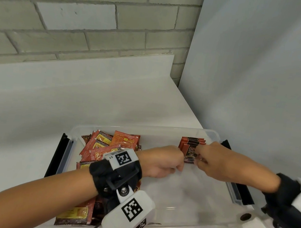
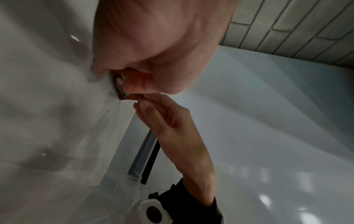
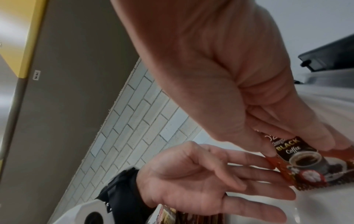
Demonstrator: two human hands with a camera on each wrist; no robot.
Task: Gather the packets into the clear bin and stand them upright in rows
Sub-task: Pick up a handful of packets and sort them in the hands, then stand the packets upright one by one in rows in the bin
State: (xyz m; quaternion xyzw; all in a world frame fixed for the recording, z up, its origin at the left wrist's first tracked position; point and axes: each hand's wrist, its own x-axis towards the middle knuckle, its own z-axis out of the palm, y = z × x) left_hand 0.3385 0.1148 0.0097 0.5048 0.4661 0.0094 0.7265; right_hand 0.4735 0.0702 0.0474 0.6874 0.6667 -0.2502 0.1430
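Note:
A clear bin [image 1: 144, 127] sits on the white counter. Loose red-and-brown coffee packets [image 1: 104, 146] lie heaped at its left end. A short row of upright packets [image 1: 192, 140] stands in the far right corner. The front packet [image 1: 190, 153], marked "BLACK Coffee" [image 3: 302, 160], stands on the bin floor. My right hand [image 1: 200, 158] pinches it near its top between thumb and fingers [image 3: 268, 150]. My left hand [image 1: 177, 164] reaches in from the left and its straight fingers [image 3: 254, 162] touch the packet's left edge. In the left wrist view only the packet's edge [image 2: 120, 84] shows past my palm.
Black latch handles stick out at the bin's left end [image 1: 56, 155] and right end [image 1: 238, 193]. The bin floor [image 1: 183, 193] between the heap and the row is bare. A brick wall stands behind the counter and a white panel [image 1: 262, 89] rises close on the right.

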